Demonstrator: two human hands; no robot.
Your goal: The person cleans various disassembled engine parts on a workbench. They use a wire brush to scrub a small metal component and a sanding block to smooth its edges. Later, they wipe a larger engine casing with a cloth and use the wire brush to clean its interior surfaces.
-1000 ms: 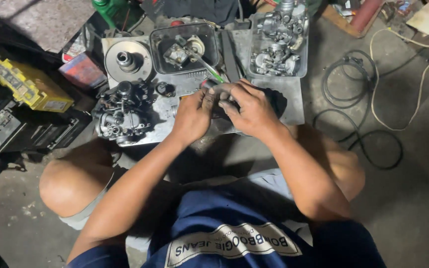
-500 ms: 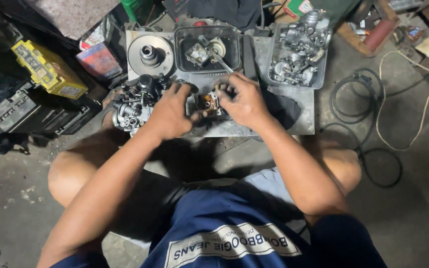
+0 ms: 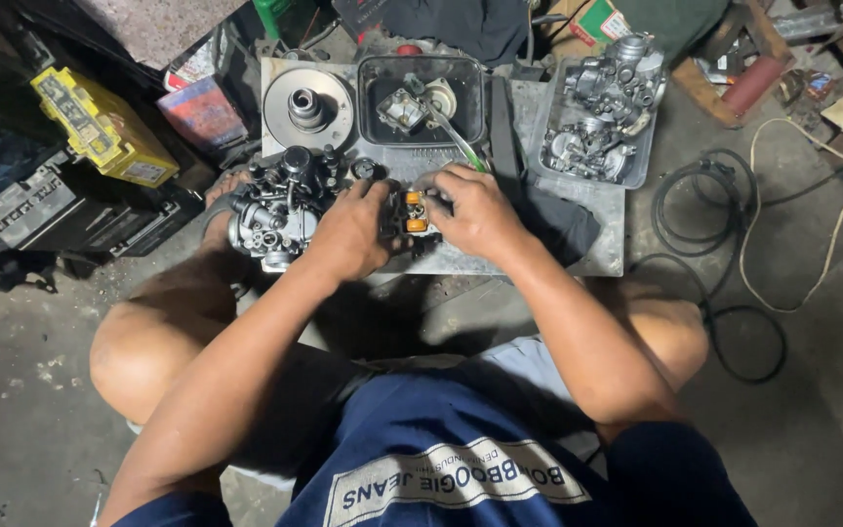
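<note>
Both hands meet over a small carburettor part (image 3: 410, 215) with two orange floats showing, held just above the near middle of the metal work plate (image 3: 597, 244). Left hand (image 3: 348, 232): fingers curled around the left side of the part, thumb toward the floats; a closed grasp as far as visible. Right hand (image 3: 475, 210): fingers bent over the far-right edge of the same part, gripping it from the other side; what the fingertips do underneath is hidden. Progress, judged from layout: work looks mid-way. The part's float side is exposed, so it is opened up, not closed. A larger carburettor assembly (image 3: 280, 210) sits on the left of the plate, just beside the left hand, seemingly whole. The black tray (image 3: 373, 98) at the far middle holds another small body and a round piece, with a green-handled tool (image 3: 459, 137) leaning out of it toward the right hand. The grey tray (image 3: 636, 161) at far right holds several more carburettor bodies, untouched. A pulley disc (image 3: 306, 102) lies far left on the plate. A dark rag (image 3: 558, 220) lies under the right wrist. Remaining: several units appear not yet handled.
</note>
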